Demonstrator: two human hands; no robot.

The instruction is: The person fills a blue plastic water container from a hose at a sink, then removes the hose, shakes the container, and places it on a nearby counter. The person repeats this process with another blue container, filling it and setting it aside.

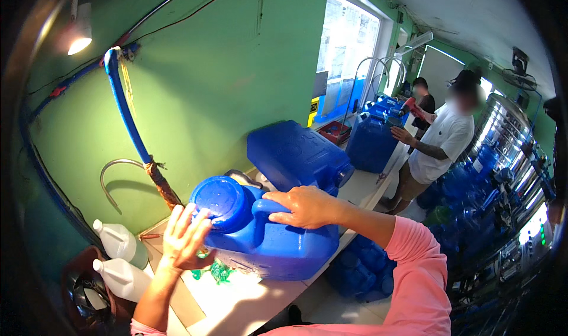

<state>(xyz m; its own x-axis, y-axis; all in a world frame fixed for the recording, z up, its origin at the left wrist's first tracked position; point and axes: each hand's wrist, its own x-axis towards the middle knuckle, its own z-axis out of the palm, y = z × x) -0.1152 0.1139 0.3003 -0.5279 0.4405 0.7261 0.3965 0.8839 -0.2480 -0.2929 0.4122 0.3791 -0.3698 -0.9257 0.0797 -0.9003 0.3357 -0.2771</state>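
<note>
A blue plastic water container point(293, 247) stands on the tiled counter before me, with a wide round blue screw cap point(220, 200) wet with drops. My right hand point(306, 207) grips the container's moulded handle point(268, 206). At the cap's left side is my left hand point(184, 240), its fingers spread and holding nothing; the fingertips look close to or against the cap's rim. A green net-like bundle point(219, 271) lies on the counter beside the container's base.
Behind my container another blue container point(297, 154) lies on its side. Two white jugs point(120, 243) are at left. A blue pipe point(128, 109) runs down the green wall. Further along, a person in a white shirt point(452, 132) holds a red power tool point(412, 108) over a blue container point(370, 141).
</note>
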